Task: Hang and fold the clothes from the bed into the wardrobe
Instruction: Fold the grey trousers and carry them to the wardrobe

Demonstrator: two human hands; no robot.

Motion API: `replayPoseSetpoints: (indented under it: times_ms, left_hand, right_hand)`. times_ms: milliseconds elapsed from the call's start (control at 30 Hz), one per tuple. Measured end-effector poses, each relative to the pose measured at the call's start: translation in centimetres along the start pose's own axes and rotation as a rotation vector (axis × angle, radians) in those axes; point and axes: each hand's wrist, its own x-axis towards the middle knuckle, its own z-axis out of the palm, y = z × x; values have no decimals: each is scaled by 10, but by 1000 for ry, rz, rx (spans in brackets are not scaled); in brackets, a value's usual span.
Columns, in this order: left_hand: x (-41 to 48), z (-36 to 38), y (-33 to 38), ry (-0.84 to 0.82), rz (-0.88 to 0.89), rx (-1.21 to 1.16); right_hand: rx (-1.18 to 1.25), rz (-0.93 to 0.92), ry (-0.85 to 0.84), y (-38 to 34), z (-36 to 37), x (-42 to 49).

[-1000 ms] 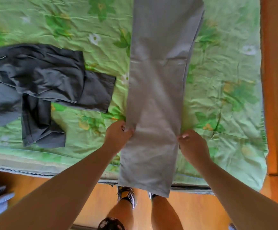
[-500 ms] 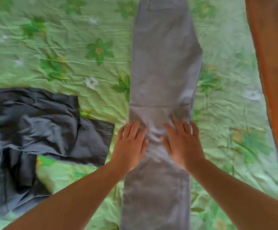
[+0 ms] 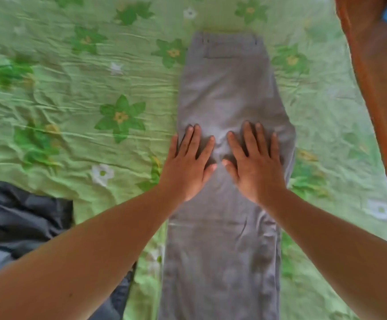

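Two hands, palms down, fingers (image 3: 205, 146) straight and slightly spread. The left hand (image 3: 188, 165) and right hand (image 3: 256, 167) press side by side, thumbs almost meeting, on the middle of one pair of grey trousers (image 3: 225, 239). The trousers are folded lengthwise and lie flat on the bed (image 3: 95, 72), waistband at 12 o'clock, legs running to 6 o'clock. One dark grey garment (image 3: 19, 222) lies crumpled on the same green flowered sheet at 8 o'clock of the hands. An orange-brown wooden panel (image 3: 379, 93) borders the bed at 2 o'clock.
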Motion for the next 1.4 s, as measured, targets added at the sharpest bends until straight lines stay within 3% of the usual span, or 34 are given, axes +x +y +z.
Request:
replayPoseSetpoints:
  times_ms: [167,300,400,633,767,867,933,1067,1200,1400]
  left_hand:
    - [110,-8,-26,3,-54,44]
    - [187,-12,-50,-48,-73,32]
    - [227,-9,-68,5,-115,-23]
    - [238,4,-77,65,-132,-54]
    - [224,-8,-65,39,-105,34]
    - [174,-16,-41,-39,-60,71]
    - [121,-23,-30,-87,-40,13]
    - [5,-28,-5,-22,-26,-84]
    - [-104,-10,22,-86,-85,-114]
    - [-201,-10,67,-97,-188,-264]
  right_hand:
    - [15,47,-88,26,1,114]
    - [14,113,-93,43,7,185]
    - [83,183,-74,54,14,227]
    - [66,198,-22,57,29,242]
    - [13,209,-94,51,16,231]
    - [-50,165,-146,35,-3,190]
    - [-4,71,-93,19,-17,135]
    - [86,1,-49,-15,-18,-14]
    - [75,64,-153,-43,-5,-125]
    - [155,230,-174,-88,-8,-233]
